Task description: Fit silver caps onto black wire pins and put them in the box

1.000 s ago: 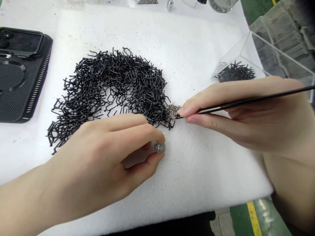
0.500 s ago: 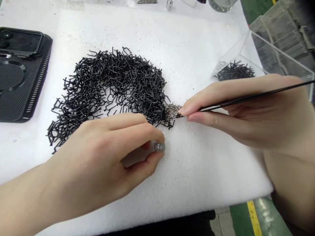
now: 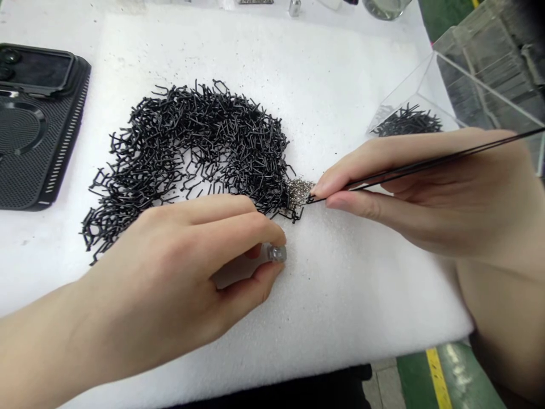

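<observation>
Between the thumb and fingertips of my left hand [image 3: 183, 267] is a small, clear-grey cylindrical piece [image 3: 277, 253], held just above the white foam sheet [image 3: 340, 307]. My right hand [image 3: 409, 193] is closed around thin black tweezers [image 3: 443, 163]. Their tips reach down beside a small patch of glittery metallic grains [image 3: 299, 192]; whether they grip anything is too small to tell. A curved heap of bent black wire-like pieces [image 3: 204, 125] spreads behind my left hand, which hides part of its near side. The grains lie at the heap's right end.
At the left lies a black phone in a perforated case [image 3: 29, 136]. A clear box [image 3: 419, 94] with more black pieces [image 3: 409, 120] stands behind my right hand. Along the far edge are a tiny metallic piece [image 3: 294, 8] and a glass container [image 3: 385, 7].
The tweezers have turned slightly in my right hand, their rear end now a little higher. My left hand keeps its pinch on the small cylindrical piece. The view has shifted very slightly.
</observation>
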### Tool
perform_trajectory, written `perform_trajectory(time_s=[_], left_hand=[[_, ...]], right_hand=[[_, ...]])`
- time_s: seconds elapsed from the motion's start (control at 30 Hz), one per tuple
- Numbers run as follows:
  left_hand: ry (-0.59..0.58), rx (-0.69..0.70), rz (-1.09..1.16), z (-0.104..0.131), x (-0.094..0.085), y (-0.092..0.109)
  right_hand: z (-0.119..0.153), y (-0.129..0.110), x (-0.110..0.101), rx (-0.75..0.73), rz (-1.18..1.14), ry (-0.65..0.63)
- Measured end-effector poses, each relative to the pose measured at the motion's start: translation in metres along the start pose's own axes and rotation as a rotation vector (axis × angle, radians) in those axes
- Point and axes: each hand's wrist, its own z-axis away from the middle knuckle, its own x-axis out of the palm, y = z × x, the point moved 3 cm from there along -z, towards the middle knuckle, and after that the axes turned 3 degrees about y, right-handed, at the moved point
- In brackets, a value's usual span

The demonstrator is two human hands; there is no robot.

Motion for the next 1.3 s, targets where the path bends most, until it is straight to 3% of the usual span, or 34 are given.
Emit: perform_trajectory(time_s=[0.1,0.33,0.67,0.83,0.97,1.3], left_hand=[[0.003,0.002,-0.016,0.0004,-0.0008,0.0013],[-0.015,-0.017,0.003,-0.0003,-0.0017,0.0029],[-0.013,-0.018,0.02,-0.0005,-0.0003,0.0003],[-0.019,-0.024,0.031,-0.0002,-0.0011,0.0001],[-0.024,-0.025,0.025,-0.0015,0.0003,0.0011],[-0.006,-0.021,0.015,-0.001,-0.0008,0.0022]], right_hand=[[0.0008,-0.0005,-0.0006,-0.016,0.037,0.03],[-0.0002,-0.0004,0.0031,-0.004,-0.061,-0.047],[0.003,0.0019,0.0013,0.022,-0.026,0.008],[0.0022,-0.0003,0.0029,-0.053,-0.011,0.013],[0.0017,0.0007,0.0026,0.009,-0.007,0.032],[0.0019,0.0012,0.0031,-0.004,-0.022,0.026]])
